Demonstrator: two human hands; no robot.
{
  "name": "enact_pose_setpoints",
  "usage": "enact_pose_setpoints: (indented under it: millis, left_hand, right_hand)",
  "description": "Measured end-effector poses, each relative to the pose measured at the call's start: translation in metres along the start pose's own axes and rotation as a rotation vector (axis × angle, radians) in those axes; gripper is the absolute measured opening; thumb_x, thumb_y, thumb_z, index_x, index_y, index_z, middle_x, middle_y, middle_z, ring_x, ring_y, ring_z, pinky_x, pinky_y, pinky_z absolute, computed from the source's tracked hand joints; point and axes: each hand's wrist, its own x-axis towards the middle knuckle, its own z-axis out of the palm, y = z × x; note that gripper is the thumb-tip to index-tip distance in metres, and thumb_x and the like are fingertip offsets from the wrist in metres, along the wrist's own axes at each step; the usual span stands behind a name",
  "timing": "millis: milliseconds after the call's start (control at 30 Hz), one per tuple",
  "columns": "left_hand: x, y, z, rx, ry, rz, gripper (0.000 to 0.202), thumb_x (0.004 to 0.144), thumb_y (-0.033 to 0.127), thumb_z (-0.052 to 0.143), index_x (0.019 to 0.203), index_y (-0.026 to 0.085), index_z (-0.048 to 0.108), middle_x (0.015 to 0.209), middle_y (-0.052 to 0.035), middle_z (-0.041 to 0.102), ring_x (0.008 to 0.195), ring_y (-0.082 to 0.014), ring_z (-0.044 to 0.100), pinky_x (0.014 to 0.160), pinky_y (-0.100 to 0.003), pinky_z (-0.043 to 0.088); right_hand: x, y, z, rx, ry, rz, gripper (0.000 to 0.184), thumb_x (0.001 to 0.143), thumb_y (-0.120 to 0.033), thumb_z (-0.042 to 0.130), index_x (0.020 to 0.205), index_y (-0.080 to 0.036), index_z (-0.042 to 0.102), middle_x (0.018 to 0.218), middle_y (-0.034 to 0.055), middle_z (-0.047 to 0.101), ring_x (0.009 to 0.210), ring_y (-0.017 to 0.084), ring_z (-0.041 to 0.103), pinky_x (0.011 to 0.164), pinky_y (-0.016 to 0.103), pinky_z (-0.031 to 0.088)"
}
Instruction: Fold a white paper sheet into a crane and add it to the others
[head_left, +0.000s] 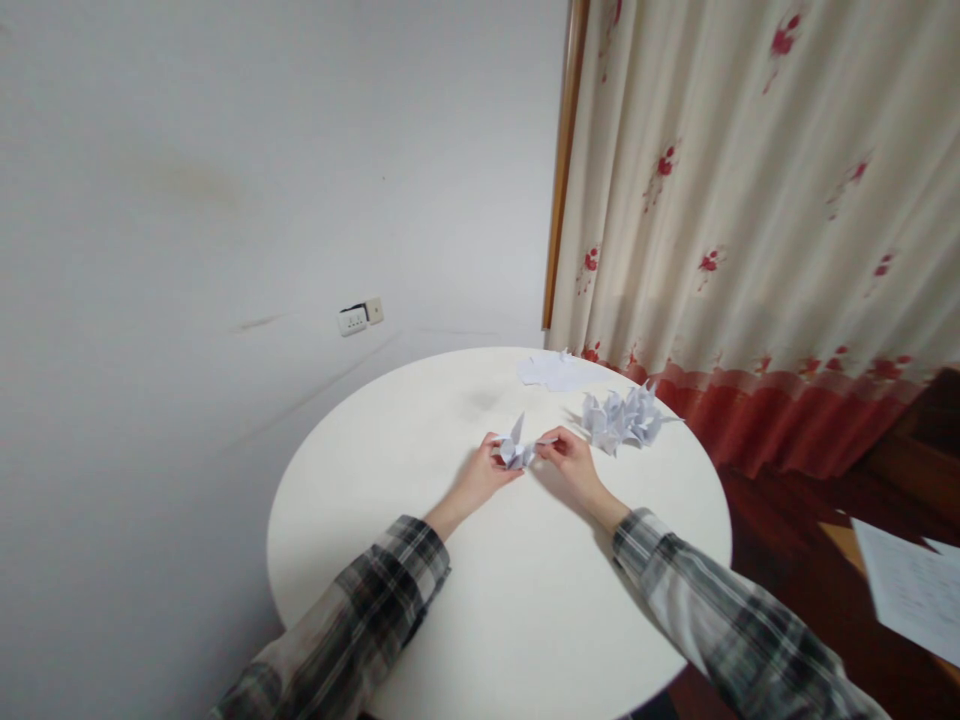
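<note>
A white folded paper crane (514, 452) is held between my two hands above the middle of the round white table (480, 600). My left hand (486, 470) grips its body from the left, fingers closed round the paper. From the right, my right hand (571, 462) pinches a thin pointed end of the same crane between thumb and fingers. One flap of the paper sticks straight up. Just beyond my right hand stands a cluster of several similar folded paper cranes (626, 418).
Flat white paper (555, 371) lies at the table's far edge. A wall with a socket (352, 320) is on the left, and a flowered curtain (720, 200) hangs behind on the right. Written sheets (907, 580) lie on a lower surface at the right.
</note>
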Motion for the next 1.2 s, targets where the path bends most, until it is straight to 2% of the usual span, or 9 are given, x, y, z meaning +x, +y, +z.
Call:
enact_pose_setpoints:
  millis: [267, 467, 600, 700, 867, 1033, 1200]
  left_hand:
    - [0.002, -0.002, -0.005, -0.069, -0.011, 0.104, 0.039, 0.049, 0.014, 0.071, 0.073, 0.019, 0.040, 0.066, 0.0074, 0.055, 0.061, -0.0090, 0.056, 0.062, -0.022, 0.045]
    - [0.000, -0.001, -0.009, 0.018, -0.028, 0.138, 0.032, 0.056, 0.016, 0.068, 0.075, 0.018, 0.042, 0.070, 0.0057, 0.055, 0.065, -0.0085, 0.055, 0.063, -0.021, 0.043]
    - [0.002, -0.005, -0.011, 0.089, -0.058, 0.116, 0.029, 0.057, 0.013, 0.064, 0.077, 0.018, 0.044, 0.073, 0.0047, 0.054, 0.066, -0.0088, 0.055, 0.060, -0.020, 0.042]
    - [0.000, -0.008, -0.010, 0.102, -0.112, 0.088, 0.027, 0.058, 0.011, 0.062, 0.078, 0.017, 0.045, 0.071, 0.0049, 0.053, 0.062, -0.0079, 0.054, 0.057, -0.019, 0.041]
    - [-0.004, -0.012, -0.007, 0.122, -0.166, 0.047, 0.029, 0.057, 0.010, 0.063, 0.079, 0.017, 0.047, 0.073, 0.0037, 0.054, 0.063, -0.0089, 0.054, 0.057, -0.020, 0.041]
    - [-0.006, -0.012, -0.008, 0.147, -0.186, 0.060, 0.028, 0.059, 0.010, 0.062, 0.081, 0.017, 0.047, 0.075, 0.0032, 0.055, 0.067, -0.0098, 0.055, 0.061, -0.022, 0.043]
    - [-0.008, -0.004, -0.008, 0.151, -0.188, 0.074, 0.025, 0.062, 0.012, 0.062, 0.080, 0.017, 0.046, 0.075, 0.0034, 0.055, 0.068, -0.0096, 0.056, 0.062, -0.022, 0.044]
  right_hand:
    - [0.000, -0.002, -0.001, -0.014, -0.018, 0.010, 0.011, 0.065, -0.027, 0.062, 0.066, -0.018, 0.057, 0.057, -0.0003, 0.059, 0.053, 0.013, 0.053, 0.053, 0.025, 0.041]
    - [-0.002, -0.003, 0.002, -0.009, -0.037, 0.006, 0.014, 0.066, -0.030, 0.062, 0.066, -0.017, 0.056, 0.061, 0.0012, 0.059, 0.057, 0.014, 0.054, 0.057, 0.026, 0.043]
    - [-0.003, -0.004, -0.002, -0.058, -0.073, -0.052, 0.017, 0.071, -0.035, 0.057, 0.072, -0.018, 0.058, 0.070, 0.0028, 0.060, 0.067, 0.016, 0.055, 0.063, 0.026, 0.043]
    - [-0.002, -0.007, -0.006, 0.001, -0.074, -0.111, 0.027, 0.079, -0.040, 0.045, 0.074, -0.019, 0.060, 0.082, 0.0060, 0.061, 0.082, 0.018, 0.055, 0.072, 0.029, 0.043]
    - [0.001, -0.013, -0.007, 0.158, -0.150, -0.005, 0.048, 0.084, -0.050, 0.031, 0.062, -0.019, 0.060, 0.103, 0.0080, 0.062, 0.100, 0.021, 0.053, 0.083, 0.034, 0.042]
    - [-0.002, -0.016, -0.004, 0.201, -0.265, 0.063, 0.054, 0.084, -0.054, 0.029, 0.067, -0.017, 0.065, 0.095, 0.0088, 0.064, 0.093, 0.022, 0.057, 0.084, 0.036, 0.042]
    - [-0.001, -0.010, -0.006, 0.193, -0.216, 0.091, 0.049, 0.082, -0.053, 0.035, 0.081, -0.017, 0.068, 0.090, 0.0086, 0.066, 0.085, 0.020, 0.058, 0.077, 0.033, 0.044]
